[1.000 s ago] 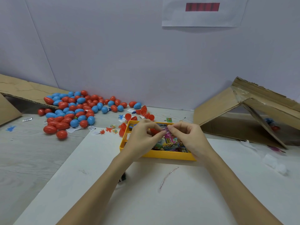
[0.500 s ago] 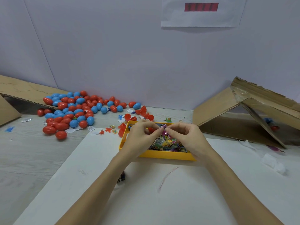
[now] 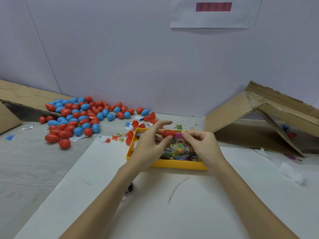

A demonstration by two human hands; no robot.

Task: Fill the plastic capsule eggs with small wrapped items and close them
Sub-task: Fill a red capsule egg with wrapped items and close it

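- A red plastic capsule egg half (image 3: 168, 134) is held above the shallow yellow plastic tray (image 3: 174, 166), gripped between the thumb and lower fingers of the left hand (image 3: 149, 147), whose index finger is stretched out straight past it.
- A small pink wrapped item (image 3: 179, 139) is pinched at the fingertips of the right hand (image 3: 203, 146) and is held against the open side of the red half; how far it sits inside cannot be told.
- Nearest the camera, a white board (image 3: 189, 213) is laid over the pale wood-grain table (image 3: 31, 169), and a thin strip of clear wrapper (image 3: 176, 188) is seen on it between the forearms.
- The yellow tray is set at the far edge of the board, and a heap of colourful small wrapped packets (image 3: 179, 151) is contained in it.
- Open red egg halves (image 3: 138, 124) and tiny red and blue toy figures (image 3: 114, 138) are scattered just beyond and to the left of the tray.
- Further left, a pile of closed red and blue plastic eggs (image 3: 77, 116) is spread out towards the wall, beside a tipped brown cardboard box (image 3: 15, 99).
- On the right, a second brown cardboard box (image 3: 259, 121) is lying on its side.
- A white sheet with a red bar (image 3: 214, 12) is fixed high on the grey wall.
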